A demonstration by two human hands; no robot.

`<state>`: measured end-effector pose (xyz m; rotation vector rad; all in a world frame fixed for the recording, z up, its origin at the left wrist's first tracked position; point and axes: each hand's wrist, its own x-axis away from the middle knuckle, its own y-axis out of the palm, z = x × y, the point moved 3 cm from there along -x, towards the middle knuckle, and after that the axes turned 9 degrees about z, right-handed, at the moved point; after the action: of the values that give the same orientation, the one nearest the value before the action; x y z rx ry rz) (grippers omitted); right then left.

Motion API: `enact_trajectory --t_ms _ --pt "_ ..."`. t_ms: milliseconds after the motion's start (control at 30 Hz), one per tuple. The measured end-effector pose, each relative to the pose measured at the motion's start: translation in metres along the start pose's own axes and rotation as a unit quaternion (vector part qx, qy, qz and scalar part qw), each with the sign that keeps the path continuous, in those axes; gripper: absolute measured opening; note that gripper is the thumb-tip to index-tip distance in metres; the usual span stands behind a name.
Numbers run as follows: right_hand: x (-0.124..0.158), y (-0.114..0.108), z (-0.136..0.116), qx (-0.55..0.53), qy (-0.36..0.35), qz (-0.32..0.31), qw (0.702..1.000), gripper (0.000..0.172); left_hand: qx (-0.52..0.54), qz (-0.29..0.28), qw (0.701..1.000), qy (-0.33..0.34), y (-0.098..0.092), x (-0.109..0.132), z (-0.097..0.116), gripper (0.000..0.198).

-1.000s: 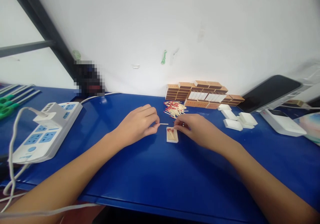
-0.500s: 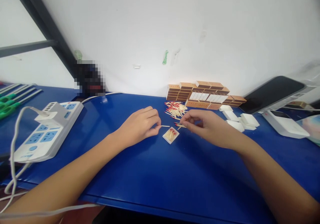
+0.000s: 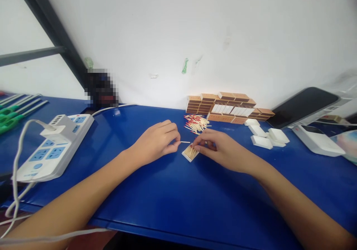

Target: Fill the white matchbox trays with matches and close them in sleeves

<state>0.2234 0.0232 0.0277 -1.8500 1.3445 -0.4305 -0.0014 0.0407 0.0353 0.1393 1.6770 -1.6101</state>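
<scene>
"White tray: where is it lying?"

"It's resting on the blue table between left hand and right hand, staying, I'd judge, within reach of both. Matches are lying inside."

"What's the left grip doing?"

"It's pinching a thin stick, leaving a pale end pointing toward the tray."

"And the right?"

"Its fingertips are bunching over the tray's right side, hiding whatever's between them, so I can't tell if they're gripping anything."

"And behind?"

"A loose match pile is lying close, presumably for easy picking; stacked matchboxes are standing farther back."
</scene>
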Motion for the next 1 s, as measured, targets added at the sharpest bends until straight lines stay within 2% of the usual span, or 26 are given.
enact_trajectory --t_ms 133,333,533,700,900,1000 --pt "0.001 -0.007 -0.004 -0.006 -0.012 0.057 0.998 0.019 0.035 0.009 0.999 -0.024 0.002 -0.001 0.004 0.011" --pt "0.004 0.001 -0.017 -0.041 0.008 0.028 0.999 0.025 0.062 0.037 0.997 -0.030 0.003 -0.002 0.010 0.012" --pt "0.007 -0.004 -0.024 -0.028 -0.031 0.077 0.996 0.019 0.134 0.065 0.985 -0.085 0.009 -0.001 0.015 0.007" --pt "0.006 -0.004 -0.022 0.018 -0.062 0.088 0.994 0.015 0.166 0.045 0.979 -0.107 0.016 0.000 0.019 0.008" --pt "-0.001 -0.006 -0.001 0.107 -0.035 0.089 0.990 0.019 0.050 0.011 0.991 -0.123 0.013 0.005 -0.002 0.014" --pt "-0.001 -0.006 0.004 0.122 -0.038 0.082 0.988 0.015 0.064 -0.031 0.990 -0.120 0.014 0.007 -0.006 0.016"
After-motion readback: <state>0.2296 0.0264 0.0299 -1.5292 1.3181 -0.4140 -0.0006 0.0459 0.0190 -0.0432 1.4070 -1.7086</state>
